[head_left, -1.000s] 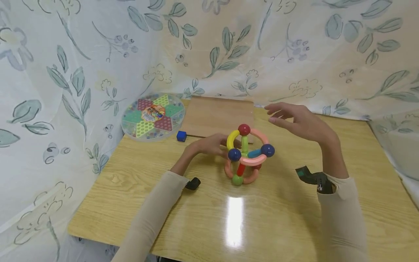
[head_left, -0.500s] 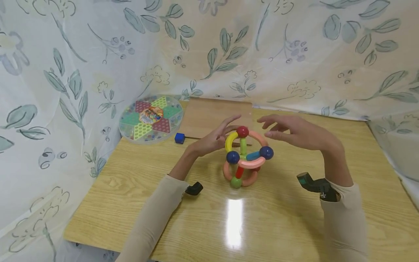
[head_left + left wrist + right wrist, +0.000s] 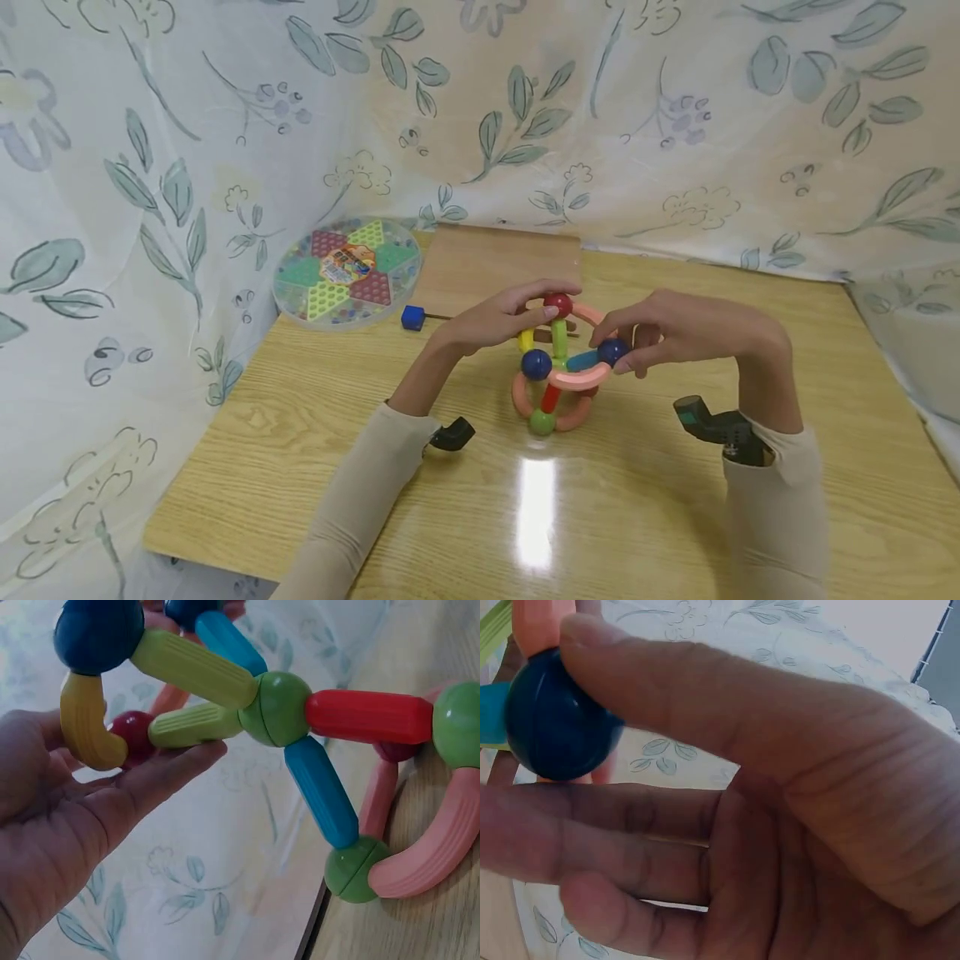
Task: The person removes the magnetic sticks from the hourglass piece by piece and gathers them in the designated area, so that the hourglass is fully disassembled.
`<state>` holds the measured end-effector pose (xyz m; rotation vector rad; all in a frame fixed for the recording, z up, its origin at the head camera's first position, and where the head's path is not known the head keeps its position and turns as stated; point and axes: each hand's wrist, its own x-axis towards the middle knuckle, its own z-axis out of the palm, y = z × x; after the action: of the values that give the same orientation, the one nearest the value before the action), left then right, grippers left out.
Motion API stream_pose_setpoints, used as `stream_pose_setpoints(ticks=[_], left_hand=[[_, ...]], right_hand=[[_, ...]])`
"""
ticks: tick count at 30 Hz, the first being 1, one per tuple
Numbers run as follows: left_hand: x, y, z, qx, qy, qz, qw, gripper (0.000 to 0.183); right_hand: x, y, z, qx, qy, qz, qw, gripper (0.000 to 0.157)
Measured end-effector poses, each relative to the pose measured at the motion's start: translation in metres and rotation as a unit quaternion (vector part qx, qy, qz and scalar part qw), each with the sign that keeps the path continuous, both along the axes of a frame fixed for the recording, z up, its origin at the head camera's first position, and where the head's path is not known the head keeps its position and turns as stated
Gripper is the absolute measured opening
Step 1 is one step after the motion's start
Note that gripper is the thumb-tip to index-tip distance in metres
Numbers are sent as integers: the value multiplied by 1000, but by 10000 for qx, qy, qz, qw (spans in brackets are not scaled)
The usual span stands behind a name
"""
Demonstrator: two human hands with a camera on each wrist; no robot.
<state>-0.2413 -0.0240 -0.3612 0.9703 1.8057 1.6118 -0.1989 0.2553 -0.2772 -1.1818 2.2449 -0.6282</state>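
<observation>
A ball-and-rod toy frame (image 3: 576, 380) stands on the table, made of coloured balls joined by straight and curved rods. At its upper back, my left hand (image 3: 491, 321) holds the red ball (image 3: 558, 305) between thumb and fingers. The yellow curved rod (image 3: 88, 720) runs beside that hand's fingers in the left wrist view. On the other side my right hand (image 3: 693, 329) pinches the dark blue ball (image 3: 564, 716), thumb on one side and fingers on the other. Lower down, a red rod (image 3: 367, 716) joins two green balls, and pink curved rods (image 3: 431, 847) form the base.
Behind the toy lies a brown board (image 3: 502, 258) against the patterned cloth backdrop. A round, clear game board (image 3: 347, 271) with coloured star points is at the back left. A blue cube (image 3: 412, 317) with a thin stick lies in front of them.
My left hand has risen from behind the toy's side to the red ball at its top. My right hand has come down and inward onto the dark blue ball. The toy stays put.
</observation>
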Motion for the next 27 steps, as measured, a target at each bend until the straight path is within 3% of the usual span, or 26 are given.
stream_pose_setpoints(ticks=[14,20,27], left_hand=[[-16,2,3,-237,63,745,9969,46],[-18,1,4,-346,108,736,9966,50],[-12,10,-2,-109,-213,660,9975,51]], right_hand=[[-17,-2,4,246,286,-606,9975,34],[-18,-1,4,353,260,-729,9964,41],[-14,-1,-1,149,312,-666,9972,36]])
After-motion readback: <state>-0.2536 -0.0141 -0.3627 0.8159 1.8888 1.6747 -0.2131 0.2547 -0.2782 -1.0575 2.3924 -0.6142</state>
